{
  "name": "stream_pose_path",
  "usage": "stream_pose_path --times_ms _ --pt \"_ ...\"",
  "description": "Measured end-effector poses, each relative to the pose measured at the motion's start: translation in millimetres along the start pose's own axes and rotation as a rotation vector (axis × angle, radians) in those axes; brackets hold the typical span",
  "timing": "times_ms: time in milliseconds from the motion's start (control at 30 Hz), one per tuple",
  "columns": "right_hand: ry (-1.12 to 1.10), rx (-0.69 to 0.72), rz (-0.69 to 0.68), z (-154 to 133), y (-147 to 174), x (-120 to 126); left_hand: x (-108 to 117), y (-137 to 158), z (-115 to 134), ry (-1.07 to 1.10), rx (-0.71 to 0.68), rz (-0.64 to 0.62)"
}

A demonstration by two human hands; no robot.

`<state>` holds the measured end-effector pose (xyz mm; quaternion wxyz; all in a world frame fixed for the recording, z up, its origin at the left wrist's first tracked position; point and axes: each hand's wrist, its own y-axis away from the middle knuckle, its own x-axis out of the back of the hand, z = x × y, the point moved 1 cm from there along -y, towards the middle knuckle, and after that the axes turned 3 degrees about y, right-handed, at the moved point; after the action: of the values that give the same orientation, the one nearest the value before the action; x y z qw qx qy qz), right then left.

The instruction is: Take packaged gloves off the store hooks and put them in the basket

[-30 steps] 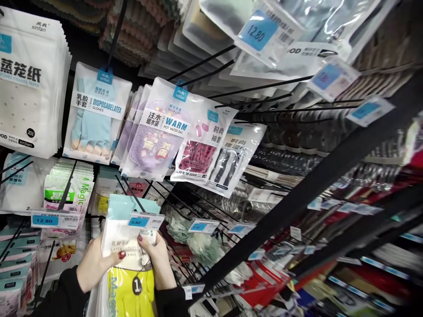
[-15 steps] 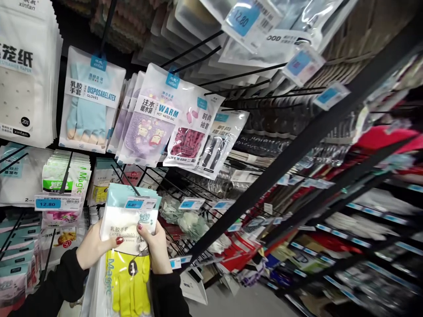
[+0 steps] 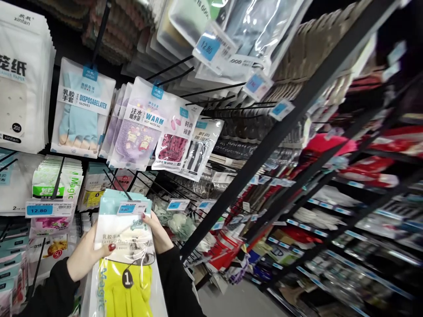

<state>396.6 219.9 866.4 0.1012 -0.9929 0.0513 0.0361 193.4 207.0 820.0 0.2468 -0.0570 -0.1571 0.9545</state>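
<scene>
A stack of latex glove packs (image 3: 127, 268), with yellow gloves behind a clear window, hangs at the lower middle on a metal hook. My left hand (image 3: 89, 248) grips the stack's left edge, its thumb with a dark red nail pressed on the front and its fingers hidden behind. On the right edge, my right hand (image 3: 158, 231) holds the same packs, thumb near the top corner and fingers out of sight. A price tag (image 3: 132, 208) at the hook's end overlaps the top of the front pack.
Above hang disposable latex gloves (image 3: 82, 108) and a hot water bag pack (image 3: 139, 125). Green and white packs (image 3: 56, 189) hang to the left behind a price tag (image 3: 48, 209). A black shelf post (image 3: 251, 176) slants across the right, with more stocked shelves beyond.
The view has shifted, so the shelves appear further left. The front pack looks larger and nearer. My right hand has moved up along the stack's edge; both hands keep hold.
</scene>
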Motion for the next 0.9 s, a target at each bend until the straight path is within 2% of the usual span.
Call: stream_pose_path --times_ms 100,200,300,367,433,567,667,733,833,900 --pt "-0.046 -0.057 -0.102 -18.0 -10.2 -4.0 -5.6 4.9 9.1 0.090 0.060 -0.011" --pt "-0.080 -0.014 -0.150 -26.7 -13.5 -7.2 -11.2 8.6 18.0 0.148 0.083 -0.024" --pt "-0.130 0.064 -0.144 -23.2 -8.2 -5.9 -16.4 15.7 15.1 0.021 0.061 0.008" --pt "-0.168 0.097 -0.126 -17.0 -0.9 -2.7 -19.0 22.7 6.4 -0.135 0.130 0.086" --pt "-0.182 0.089 -0.111 -9.5 8.9 0.7 -21.7 30.4 -3.2 -0.146 0.199 0.126" --pt "-0.129 0.016 -0.021 8.5 36.0 2.8 -24.8 44.5 -18.8 0.246 0.176 0.057" --pt "-0.098 -0.033 0.099 26.4 58.3 1.2 -22.7 59.2 -38.7 0.509 0.399 0.061" --pt "-0.080 -0.072 0.161 40.5 71.6 1.0 -22.6 74.2 -54.7 0.641 0.525 0.020" --pt "-0.067 -0.122 0.239 61.1 85.0 3.6 -26.9 99.3 -74.9 0.781 0.515 -0.057" --pt "-0.064 -0.146 0.267 70.9 86.5 5.5 -30.9 111.4 -84.7 0.815 0.508 -0.040"
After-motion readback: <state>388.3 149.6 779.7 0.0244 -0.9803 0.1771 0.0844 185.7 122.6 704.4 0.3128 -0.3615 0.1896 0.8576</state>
